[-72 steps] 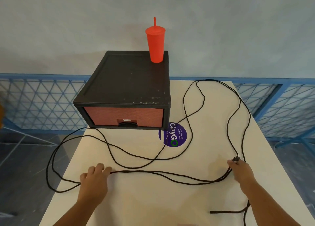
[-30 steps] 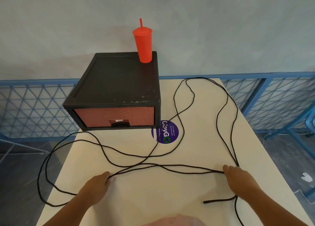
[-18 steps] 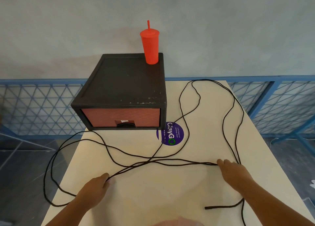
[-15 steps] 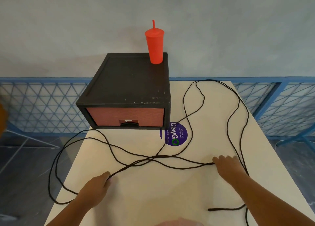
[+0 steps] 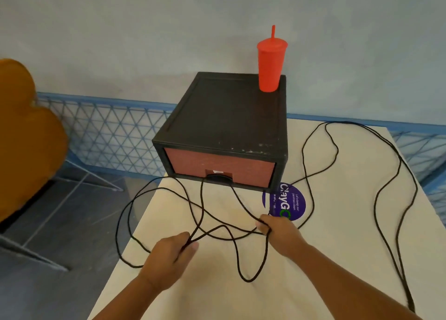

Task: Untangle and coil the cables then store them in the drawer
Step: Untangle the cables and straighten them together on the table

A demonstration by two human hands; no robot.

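I see the drawer (image 5: 224, 126) at the table's (image 5: 337, 235) back left, the cup (image 5: 270, 68) on its rear right corner. The sticker (image 5: 289, 201) lies just before it, and the cable (image 5: 247, 280) loops in front and to the right.

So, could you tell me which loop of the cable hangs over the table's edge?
The loop at the left, just beyond the left hand; it sags past the table edge, while the other loops in view lie on top.

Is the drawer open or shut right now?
Shut: the drawer front sits flush in the black cabinet; the cable lies outside.
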